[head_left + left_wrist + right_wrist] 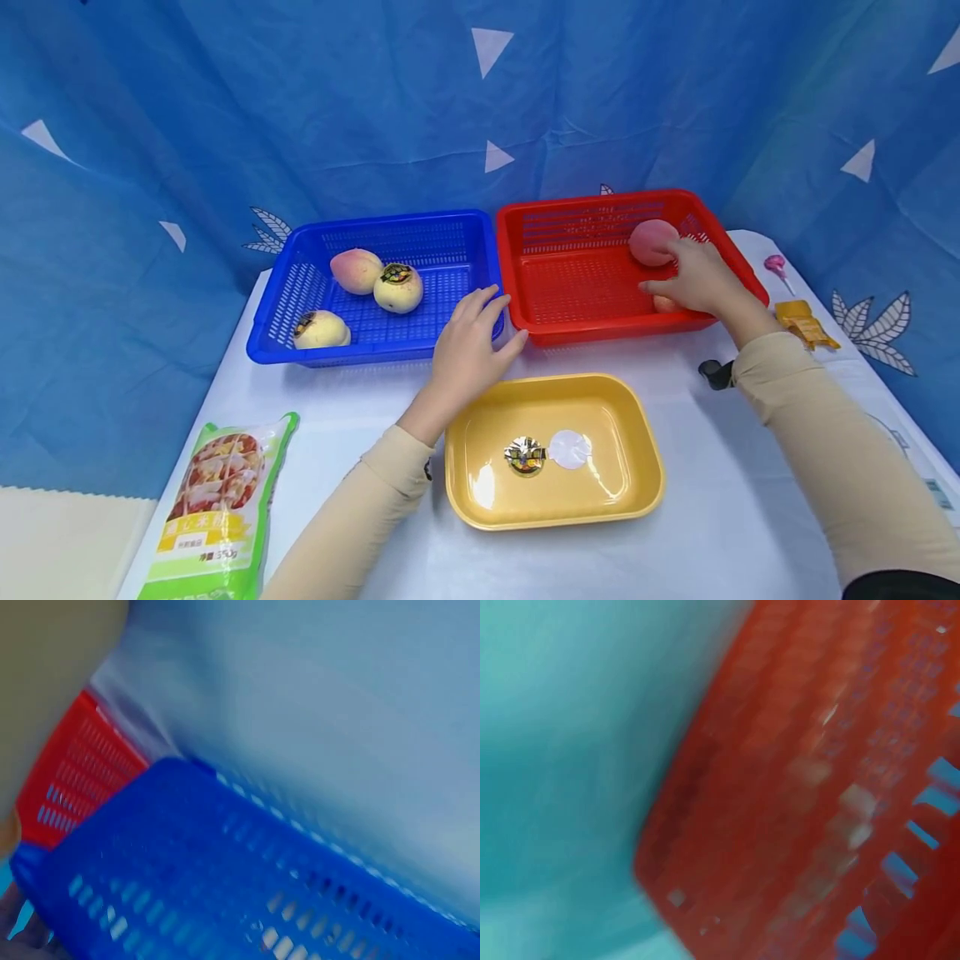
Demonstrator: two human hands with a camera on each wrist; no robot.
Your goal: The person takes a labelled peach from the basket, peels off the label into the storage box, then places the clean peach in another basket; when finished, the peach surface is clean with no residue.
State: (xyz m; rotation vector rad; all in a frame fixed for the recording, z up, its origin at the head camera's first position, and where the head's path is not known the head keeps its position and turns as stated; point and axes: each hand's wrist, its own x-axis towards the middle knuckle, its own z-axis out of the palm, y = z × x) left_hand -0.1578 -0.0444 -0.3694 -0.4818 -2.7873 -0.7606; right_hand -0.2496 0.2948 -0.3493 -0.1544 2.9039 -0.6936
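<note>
In perforated red basket (570,287), round peach (652,242).

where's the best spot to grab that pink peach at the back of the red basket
Come from above and cup the peach around its widest part. It sits near the red basket's back wall, so a side approach looks cramped, while its rounded top is exposed. The right hand already lies beside it, fingers at its right side.

Pink peach (651,242) in red basket (577,292), far right corner (another half-hidden).
</note>
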